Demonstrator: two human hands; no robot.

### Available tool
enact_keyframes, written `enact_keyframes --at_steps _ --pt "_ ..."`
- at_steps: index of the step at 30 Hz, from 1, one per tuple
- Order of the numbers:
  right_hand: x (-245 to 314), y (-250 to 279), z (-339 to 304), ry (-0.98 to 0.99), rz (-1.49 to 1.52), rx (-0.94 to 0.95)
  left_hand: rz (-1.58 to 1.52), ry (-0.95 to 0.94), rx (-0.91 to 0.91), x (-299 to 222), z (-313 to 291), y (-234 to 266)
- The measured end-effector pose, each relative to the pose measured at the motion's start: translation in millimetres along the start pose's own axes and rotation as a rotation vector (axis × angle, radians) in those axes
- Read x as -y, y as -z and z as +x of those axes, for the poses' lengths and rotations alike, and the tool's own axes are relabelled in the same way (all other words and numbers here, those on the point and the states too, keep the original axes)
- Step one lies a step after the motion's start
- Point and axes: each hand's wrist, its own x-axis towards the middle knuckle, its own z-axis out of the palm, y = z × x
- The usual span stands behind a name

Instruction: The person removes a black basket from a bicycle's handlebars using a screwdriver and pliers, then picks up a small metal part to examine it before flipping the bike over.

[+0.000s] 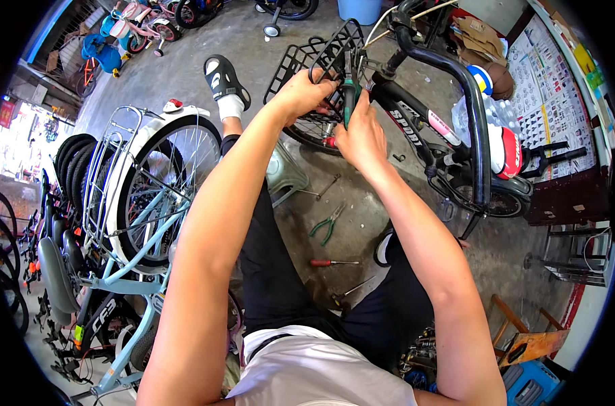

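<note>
Pinching the green-handled pliers (349,89), the right hand (361,132) works beside the black basket (331,55); I cannot tell whether the left hand (307,93) grips its edge. The basket sits at the bicycle's (407,107) far left end. Fitting seems under way; whether any fastening is finished is hidden. The pliers' long axis runs near to far, nose far. Nearer, a red screwdriver (323,262) lies on the floor (294,220).

White top (321,369), black trousers (270,277), white sock (230,107), black clog (234,90) with cut-outs
</note>
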Motion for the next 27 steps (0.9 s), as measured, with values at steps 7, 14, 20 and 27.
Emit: enact_keyframes --at_steps 7,14,20,27 --pt "-15 -10 4 0.013 -0.048 -0.005 0.027 0.001 -0.006 -4 1 -2" --pt "-15 -16 6 -0.104 0.178 -0.030 0.043 -0.026 -0.011 3 4 0" --pt "-19 -23 11 -0.295 0.223 -0.082 0.047 -0.058 -0.019 2 2 -6" --pt "-37 -39 19 -0.203 0.237 -0.184 0.055 -0.046 -0.015 2 0 -4"
